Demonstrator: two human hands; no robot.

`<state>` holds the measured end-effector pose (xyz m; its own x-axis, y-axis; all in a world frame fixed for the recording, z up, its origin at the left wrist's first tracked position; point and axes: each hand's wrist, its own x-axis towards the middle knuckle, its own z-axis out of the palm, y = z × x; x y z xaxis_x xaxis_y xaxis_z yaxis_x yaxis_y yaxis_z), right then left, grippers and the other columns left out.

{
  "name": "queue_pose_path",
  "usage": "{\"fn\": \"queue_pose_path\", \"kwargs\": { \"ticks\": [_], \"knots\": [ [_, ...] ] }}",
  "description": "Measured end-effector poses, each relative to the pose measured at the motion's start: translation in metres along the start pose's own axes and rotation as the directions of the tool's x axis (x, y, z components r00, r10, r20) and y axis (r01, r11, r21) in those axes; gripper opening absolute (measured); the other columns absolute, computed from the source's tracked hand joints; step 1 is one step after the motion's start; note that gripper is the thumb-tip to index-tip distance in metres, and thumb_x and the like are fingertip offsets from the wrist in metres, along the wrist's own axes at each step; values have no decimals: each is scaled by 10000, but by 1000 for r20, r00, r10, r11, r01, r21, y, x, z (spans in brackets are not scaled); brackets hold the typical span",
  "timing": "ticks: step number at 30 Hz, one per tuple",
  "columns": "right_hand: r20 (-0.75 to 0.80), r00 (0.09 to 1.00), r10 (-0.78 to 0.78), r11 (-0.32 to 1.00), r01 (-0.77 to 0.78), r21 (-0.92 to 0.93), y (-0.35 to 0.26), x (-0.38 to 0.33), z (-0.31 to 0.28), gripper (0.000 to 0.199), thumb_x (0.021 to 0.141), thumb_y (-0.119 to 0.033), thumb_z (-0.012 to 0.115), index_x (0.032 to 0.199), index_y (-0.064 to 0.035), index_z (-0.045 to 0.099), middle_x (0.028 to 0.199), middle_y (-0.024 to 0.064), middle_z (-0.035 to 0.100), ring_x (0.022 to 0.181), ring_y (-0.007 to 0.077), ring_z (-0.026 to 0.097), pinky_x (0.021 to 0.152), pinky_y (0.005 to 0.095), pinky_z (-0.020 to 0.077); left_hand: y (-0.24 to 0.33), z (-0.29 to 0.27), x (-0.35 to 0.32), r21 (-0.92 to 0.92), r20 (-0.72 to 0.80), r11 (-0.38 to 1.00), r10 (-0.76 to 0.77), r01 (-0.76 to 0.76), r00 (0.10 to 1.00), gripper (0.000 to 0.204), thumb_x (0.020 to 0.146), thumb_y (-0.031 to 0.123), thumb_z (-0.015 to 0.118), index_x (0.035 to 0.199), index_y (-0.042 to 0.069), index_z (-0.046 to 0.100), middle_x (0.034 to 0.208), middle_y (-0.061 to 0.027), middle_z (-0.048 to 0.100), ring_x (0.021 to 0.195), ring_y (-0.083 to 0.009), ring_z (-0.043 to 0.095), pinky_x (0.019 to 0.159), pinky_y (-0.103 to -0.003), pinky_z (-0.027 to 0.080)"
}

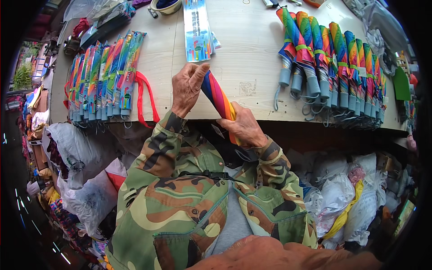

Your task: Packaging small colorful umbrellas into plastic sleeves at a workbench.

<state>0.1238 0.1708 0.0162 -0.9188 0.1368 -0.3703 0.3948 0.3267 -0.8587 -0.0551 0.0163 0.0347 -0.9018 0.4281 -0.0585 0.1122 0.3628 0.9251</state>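
A folded rainbow-striped umbrella (218,96) slants across the table's front edge between my hands. At its upper end, my left hand (190,87) is closed on the tip, thumb pointing up. Lower down, my right hand (245,127) wraps round the umbrella's other end, so its handle is mostly hidden. Just beyond my left hand lies a small stack of printed clear-and-blue plastic sleeves (198,38). A row of rolled rainbow umbrellas (344,67) with grey-blue handles and wrist cords lies at the right. On the left are several umbrellas in printed sleeves (105,74).
A red ribbon (143,96) hangs over the front edge of the pale table (245,45). A bowl (166,6) sits at the far side. Stuffed plastic bags stand below on the left (85,153) and right (333,193).
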Motion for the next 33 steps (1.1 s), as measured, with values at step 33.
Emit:
{"fn": "queue_pose_path", "kwargs": {
  "ticks": [33],
  "knots": [
    [-139, 964, -227, 940, 255, 228, 3, -43, -17, 746, 943, -123, 750, 1592, 85, 447, 1118, 224, 691, 984, 318, 693, 937, 418, 556, -44, 32, -20, 620, 356, 514, 488, -592, 797, 79, 927, 75, 688, 970, 32, 638, 911, -139, 639, 834, -339, 670, 748, -451, 559]
  ]
}}
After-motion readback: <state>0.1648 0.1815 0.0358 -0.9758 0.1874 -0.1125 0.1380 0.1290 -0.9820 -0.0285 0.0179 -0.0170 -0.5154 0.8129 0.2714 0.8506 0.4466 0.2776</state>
